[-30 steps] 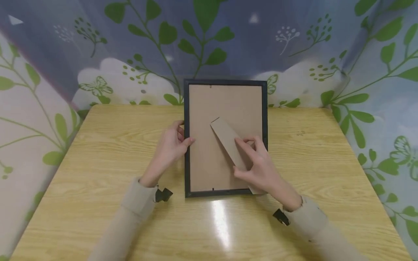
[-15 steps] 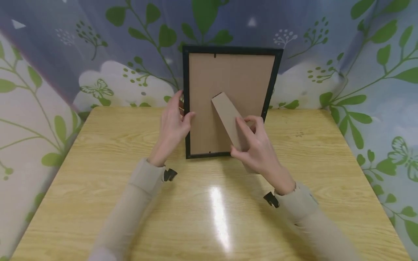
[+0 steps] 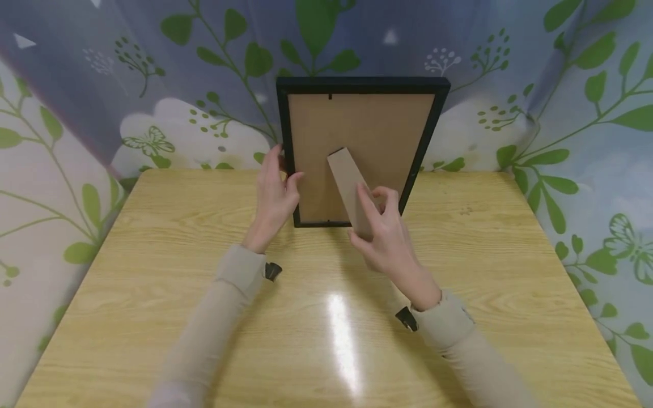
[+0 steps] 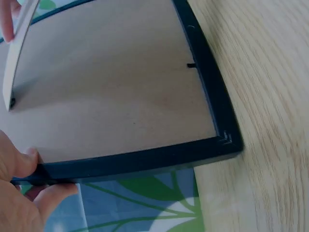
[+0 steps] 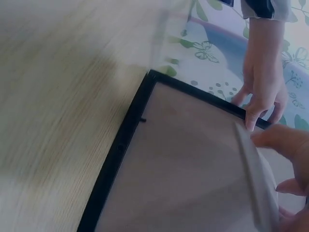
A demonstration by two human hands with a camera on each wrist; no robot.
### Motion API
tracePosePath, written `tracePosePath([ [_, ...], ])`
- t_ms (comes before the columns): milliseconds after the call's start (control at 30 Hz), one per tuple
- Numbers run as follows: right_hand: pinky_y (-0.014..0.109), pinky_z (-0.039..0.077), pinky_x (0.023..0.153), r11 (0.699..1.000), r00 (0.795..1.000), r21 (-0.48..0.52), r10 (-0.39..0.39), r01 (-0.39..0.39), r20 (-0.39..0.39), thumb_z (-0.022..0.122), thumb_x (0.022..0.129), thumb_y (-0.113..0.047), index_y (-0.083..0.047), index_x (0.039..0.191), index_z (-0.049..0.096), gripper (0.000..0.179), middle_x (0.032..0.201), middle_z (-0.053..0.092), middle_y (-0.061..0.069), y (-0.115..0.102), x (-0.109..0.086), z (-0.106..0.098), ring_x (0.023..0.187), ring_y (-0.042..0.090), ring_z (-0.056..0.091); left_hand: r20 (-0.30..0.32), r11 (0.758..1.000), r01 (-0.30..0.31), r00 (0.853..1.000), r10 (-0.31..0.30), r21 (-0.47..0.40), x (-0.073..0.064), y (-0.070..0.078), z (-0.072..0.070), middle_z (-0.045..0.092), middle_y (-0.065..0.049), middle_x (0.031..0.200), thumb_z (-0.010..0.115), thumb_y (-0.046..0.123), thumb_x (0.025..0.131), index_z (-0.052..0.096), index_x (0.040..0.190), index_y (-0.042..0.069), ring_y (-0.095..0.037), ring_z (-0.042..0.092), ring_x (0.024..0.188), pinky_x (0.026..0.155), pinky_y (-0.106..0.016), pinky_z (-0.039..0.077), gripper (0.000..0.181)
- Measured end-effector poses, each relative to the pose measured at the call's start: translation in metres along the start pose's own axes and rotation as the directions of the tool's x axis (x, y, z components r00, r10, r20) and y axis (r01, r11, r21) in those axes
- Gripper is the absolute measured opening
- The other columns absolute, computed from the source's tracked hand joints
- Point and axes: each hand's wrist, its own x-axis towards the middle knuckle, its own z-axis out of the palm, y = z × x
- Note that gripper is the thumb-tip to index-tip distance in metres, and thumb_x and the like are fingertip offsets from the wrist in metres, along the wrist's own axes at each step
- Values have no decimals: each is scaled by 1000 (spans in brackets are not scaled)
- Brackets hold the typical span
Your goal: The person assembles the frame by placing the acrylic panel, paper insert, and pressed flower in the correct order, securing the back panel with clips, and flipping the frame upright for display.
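Note:
A black-edged picture frame (image 3: pixel 377 124) stands with its brown backing board toward me, its lower edge at the far part of the table. From the board's middle a cardboard easel stand (image 3: pixel 346 173) slants down to the right, away from the board. My left hand (image 3: pixel 274 198) grips the frame's left edge, thumb on the back side and fingers round the outer side, as the left wrist view also shows on the black border (image 4: pixel 145 154). My right hand (image 3: pixel 390 238) holds the easel stand between thumb and fingers. Its lower end is hidden by that hand.
The wooden table (image 3: pixel 204 226) reaches to a wall covering (image 3: pixel 224 136) with leaves and butterflies, close behind the picture frame. More patterned covering flanks the left and right sides. Both sleeves have a black clip (image 3: pixel 406 318) near the wrist.
Both hands have moved the picture frame away from me toward the back of the table. It has gone from lying lower to standing more upright, with the easel stand still in the right hand.

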Motion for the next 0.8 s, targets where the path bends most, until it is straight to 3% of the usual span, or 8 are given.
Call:
tracePosePath([
  [167,31,37,48,997,998,59,-38,41,-46,73,84,2,8,144,43,68,123,40,32,-1,1,4,71,26,43,-53,1000,-23,998,22,-15,1,-6,5,55,-28,105,68,-2,91,44,134,-15,-38,55,92,73,-46,49,51],
  [333,31,42,52,994,998,91,-49,53,-50,60,83,17,9,142,46,61,122,42,35,2,-3,5,71,27,47,-85,999,-42,996,39,-29,0,-10,9,56,-27,104,68,-5,89,45,131,-14,-36,56,91,68,-42,55,48],
  [467,31,42,54,991,999,129,-32,34,-15,55,80,24,7,140,50,63,123,43,34,5,-11,4,78,30,50,-112,997,-48,993,40,-65,-6,-10,11,54,-26,106,65,-9,89,45,130,-13,-35,57,94,68,-40,59,46],
  [567,28,40,53,986,1000,170,1,-1,-1,55,81,25,4,136,56,60,123,47,30,8,-17,3,75,25,50,-134,993,-65,990,51,-98,-13,-9,12,53,-26,107,64,-10,89,45,131,-11,-34,57,97,70,-41,60,45],
  [667,26,39,54,974,999,223,43,-41,-5,55,81,25,2,128,62,53,117,54,24,11,-23,4,70,20,47,-158,986,-102,984,81,-130,-20,-9,14,52,-25,107,63,-12,89,47,128,-8,-34,56,98,72,-43,59,43],
  [800,26,47,59,958,997,280,73,-62,-28,59,78,25,4,118,66,45,107,63,19,16,-29,7,71,20,53,-176,976,-170,974,145,-138,-28,-11,16,51,-24,108,63,-12,89,47,126,-5,-35,56,98,70,-47,59,41],
])
